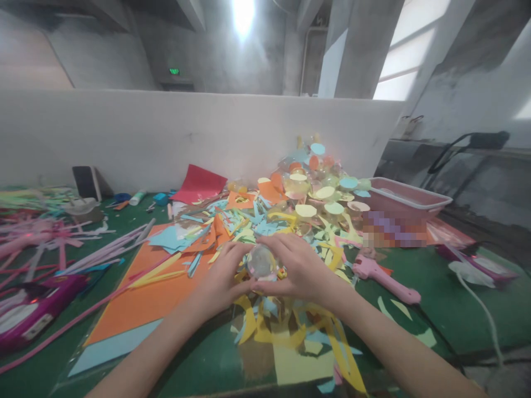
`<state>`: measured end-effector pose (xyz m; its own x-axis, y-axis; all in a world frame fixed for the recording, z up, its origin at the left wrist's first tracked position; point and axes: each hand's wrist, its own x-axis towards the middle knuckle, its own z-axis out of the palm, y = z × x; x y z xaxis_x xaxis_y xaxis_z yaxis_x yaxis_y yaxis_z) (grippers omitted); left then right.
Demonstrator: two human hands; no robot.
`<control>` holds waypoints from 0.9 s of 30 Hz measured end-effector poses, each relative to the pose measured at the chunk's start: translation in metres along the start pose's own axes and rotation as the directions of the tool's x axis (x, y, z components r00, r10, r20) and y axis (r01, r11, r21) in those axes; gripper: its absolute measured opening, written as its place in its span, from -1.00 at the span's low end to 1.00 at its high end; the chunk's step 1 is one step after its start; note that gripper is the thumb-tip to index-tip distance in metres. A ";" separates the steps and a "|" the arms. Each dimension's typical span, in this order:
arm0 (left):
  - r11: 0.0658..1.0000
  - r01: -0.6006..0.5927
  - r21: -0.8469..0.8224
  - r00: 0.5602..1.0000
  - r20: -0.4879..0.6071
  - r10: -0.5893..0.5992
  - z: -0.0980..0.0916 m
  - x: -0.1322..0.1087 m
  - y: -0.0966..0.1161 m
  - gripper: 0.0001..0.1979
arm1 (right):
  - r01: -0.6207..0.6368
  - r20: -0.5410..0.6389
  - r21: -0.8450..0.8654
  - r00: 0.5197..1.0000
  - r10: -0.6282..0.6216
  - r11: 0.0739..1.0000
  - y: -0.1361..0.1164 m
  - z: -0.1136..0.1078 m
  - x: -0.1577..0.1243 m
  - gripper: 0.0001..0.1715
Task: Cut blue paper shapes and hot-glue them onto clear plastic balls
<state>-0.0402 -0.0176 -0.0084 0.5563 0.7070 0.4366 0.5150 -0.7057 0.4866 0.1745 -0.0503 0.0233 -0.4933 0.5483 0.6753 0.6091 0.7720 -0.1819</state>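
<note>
Between my two hands is a small clear round thing, like a transparent plastic ball or cup. My left hand curls around its left side, thumb and fingers against it. My right hand grips the right side the same way, the thumbs nearly meeting at the front. Some orange and yellow bits show just behind the right fingers. Cut yellow paper strips lie under and in front of the hands. Orange paper sheets spread out beside my left forearm.
Clear domes with coloured paper discs pile up at the back right, beside a pink plastic basket. A pink glue gun lies on the right with its cord. Purple devices and pipe-cleaner-like strips lie left. A white partition stands behind.
</note>
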 end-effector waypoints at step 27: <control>0.995 0.100 -0.001 0.983 -0.155 -0.099 -0.008 0.004 0.013 -0.67 | -0.410 0.216 0.297 0.908 0.358 0.862 0.003 -0.011 0.001 -0.45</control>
<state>-0.0368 -0.0238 0.0059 0.3952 0.7718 0.4982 0.5674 -0.6316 0.5284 0.1826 -0.0507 0.0312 -0.3642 0.8438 0.3942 0.5431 0.5362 -0.6462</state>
